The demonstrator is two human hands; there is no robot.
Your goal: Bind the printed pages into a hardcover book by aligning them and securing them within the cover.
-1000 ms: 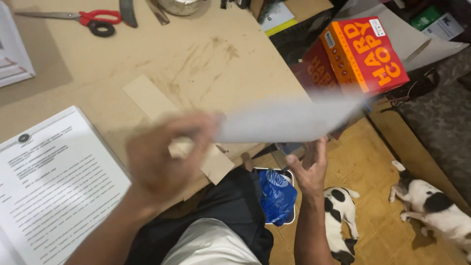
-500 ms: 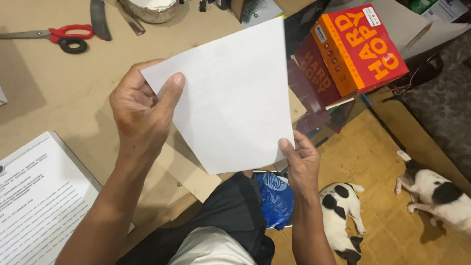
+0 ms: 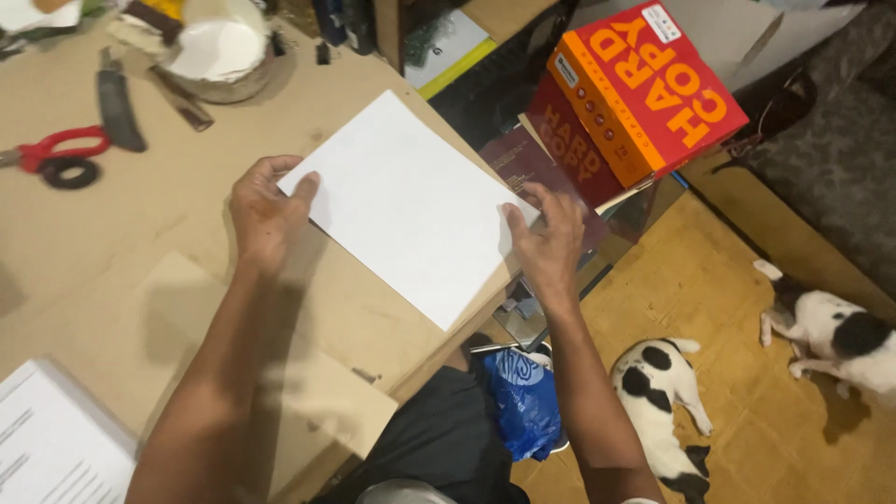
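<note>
The left hand (image 3: 266, 217) lies flat on the table (image 3: 140, 243), its fingers together and the thumb pressing the left corner of the sheet (image 3: 411, 210); nothing is clamped, the hand only pins. The right hand (image 3: 551, 245) rests on the sheet's right corner at the table's edge, fingers spread and bent, tips down on the paper and on the dark red book (image 3: 523, 168) just beside it. The sheet is a blank white page lying flat and turned at an angle, 1 corner reaching the table's edge.

To do this well, I judge that both hands should keep light, even pressure at the 2 opposite corners so the page stays flat and does not skate on the smooth board, and the right corner should not slip off the edge.

Farther out: red scissors (image 3: 56, 154) and a knife (image 3: 117, 107) at the upper left, an orange box (image 3: 653, 89) beyond the book, 2 dogs (image 3: 667, 411) on the floor.
</note>
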